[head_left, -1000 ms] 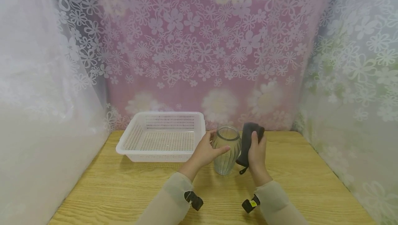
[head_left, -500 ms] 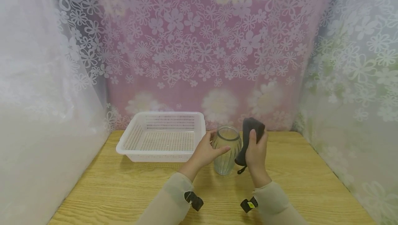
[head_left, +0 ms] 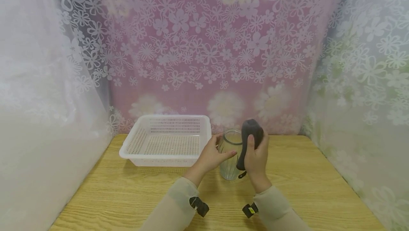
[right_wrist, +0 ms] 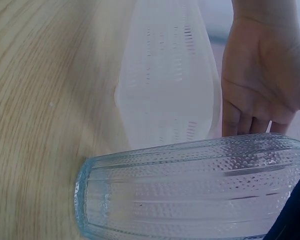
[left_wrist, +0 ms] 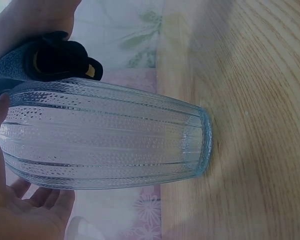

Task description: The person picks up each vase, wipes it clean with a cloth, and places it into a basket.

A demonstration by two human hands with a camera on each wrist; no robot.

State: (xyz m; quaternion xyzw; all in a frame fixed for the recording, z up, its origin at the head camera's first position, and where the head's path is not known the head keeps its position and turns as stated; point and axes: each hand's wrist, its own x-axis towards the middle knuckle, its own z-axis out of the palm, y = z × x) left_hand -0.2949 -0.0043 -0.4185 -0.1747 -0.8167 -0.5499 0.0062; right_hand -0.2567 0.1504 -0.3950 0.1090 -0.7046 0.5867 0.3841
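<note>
A ribbed clear glass vase (head_left: 227, 165) stands upright on the wooden table, its open mouth at the top. My left hand (head_left: 209, 157) holds it from the left, thumb across the near side and fingers round the far side. In my right hand (head_left: 257, 158) is a dark soft fabric item (head_left: 250, 130) with a small black loop at its lower end. It overlaps the vase's right side in the head view. The left wrist view shows the blue-grey fabric (left_wrist: 12, 64) right at the glass (left_wrist: 115, 140), near a dark fold with a yellowish spot.
A white perforated plastic basket (head_left: 164, 156) stands left of the vase, close behind my left forearm. Flowered curtains (head_left: 204, 46) enclose the back and both sides of the wooden table (head_left: 127, 195).
My right hand has moved left with the dark fabric item, from beside the vase to against its right side in view. The item has tilted and bunched. My left hand and the vase stay put.
</note>
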